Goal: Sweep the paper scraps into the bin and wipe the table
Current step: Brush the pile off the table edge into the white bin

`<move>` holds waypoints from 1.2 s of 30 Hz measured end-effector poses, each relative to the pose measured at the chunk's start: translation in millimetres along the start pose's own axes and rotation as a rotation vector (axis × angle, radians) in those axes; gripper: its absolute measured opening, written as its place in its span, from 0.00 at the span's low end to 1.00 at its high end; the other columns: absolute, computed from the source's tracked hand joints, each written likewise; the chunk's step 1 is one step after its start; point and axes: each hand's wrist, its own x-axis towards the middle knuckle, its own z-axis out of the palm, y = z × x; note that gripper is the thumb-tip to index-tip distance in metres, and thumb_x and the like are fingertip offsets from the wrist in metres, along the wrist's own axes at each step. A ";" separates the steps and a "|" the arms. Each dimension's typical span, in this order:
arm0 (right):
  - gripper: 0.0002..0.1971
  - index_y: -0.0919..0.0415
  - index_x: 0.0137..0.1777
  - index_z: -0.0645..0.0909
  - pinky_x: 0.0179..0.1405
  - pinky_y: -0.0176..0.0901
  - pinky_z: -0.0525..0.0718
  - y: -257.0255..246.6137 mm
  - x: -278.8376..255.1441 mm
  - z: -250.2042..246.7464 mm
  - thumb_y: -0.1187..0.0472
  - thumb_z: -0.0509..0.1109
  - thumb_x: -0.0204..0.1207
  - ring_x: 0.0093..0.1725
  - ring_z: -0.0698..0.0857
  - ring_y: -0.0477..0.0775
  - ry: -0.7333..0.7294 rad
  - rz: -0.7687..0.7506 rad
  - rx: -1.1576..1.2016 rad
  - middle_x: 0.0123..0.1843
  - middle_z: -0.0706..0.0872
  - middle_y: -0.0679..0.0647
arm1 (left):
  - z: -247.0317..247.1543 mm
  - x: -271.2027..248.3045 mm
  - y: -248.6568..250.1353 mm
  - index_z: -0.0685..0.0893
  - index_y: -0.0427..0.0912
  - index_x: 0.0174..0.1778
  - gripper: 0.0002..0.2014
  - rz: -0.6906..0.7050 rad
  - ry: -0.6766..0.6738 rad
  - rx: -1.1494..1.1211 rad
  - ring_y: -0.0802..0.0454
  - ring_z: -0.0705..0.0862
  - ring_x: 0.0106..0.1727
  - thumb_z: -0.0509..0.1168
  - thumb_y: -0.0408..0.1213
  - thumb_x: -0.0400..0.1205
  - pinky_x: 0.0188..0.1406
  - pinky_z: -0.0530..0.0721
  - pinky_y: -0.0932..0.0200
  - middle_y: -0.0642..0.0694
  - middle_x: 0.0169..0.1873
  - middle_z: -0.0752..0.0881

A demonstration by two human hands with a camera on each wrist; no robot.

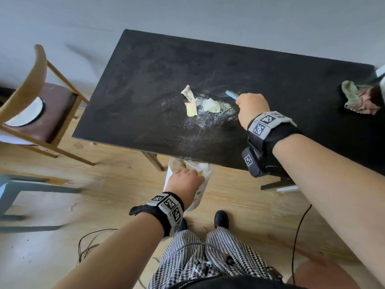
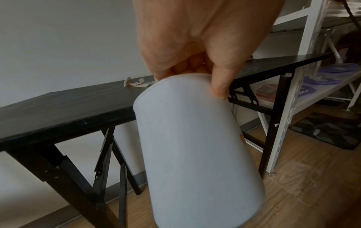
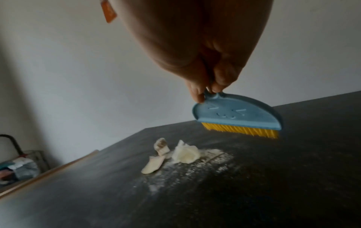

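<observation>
sweeping step: right hand point(image 3: 210, 74) grasps brush point(image 3: 237, 118) behind scraps point(image 1: 200, 103); left hand point(image 1: 185, 180) grips bin point(image 2: 195, 151) below table point(image 1: 145, 69) edge. next: drag scraps toward bin.

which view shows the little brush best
The right wrist view. There the brush shows whole: blue half-round back, yellow bristles just above the table, the right hand pinching its small handle. The head view shows only a blue sliver past the knuckles. The left wrist view does not show it.
</observation>
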 end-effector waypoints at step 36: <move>0.10 0.70 0.55 0.80 0.48 0.51 0.80 -17.0 7.3 13.6 0.67 0.61 0.79 0.54 0.84 0.68 -0.107 -0.253 0.001 0.55 0.86 0.66 | -11.5 17.4 2.5 0.75 0.52 0.70 0.19 -0.071 0.020 -0.032 0.48 0.77 0.63 0.65 0.38 0.83 0.65 0.69 0.55 0.49 0.57 0.79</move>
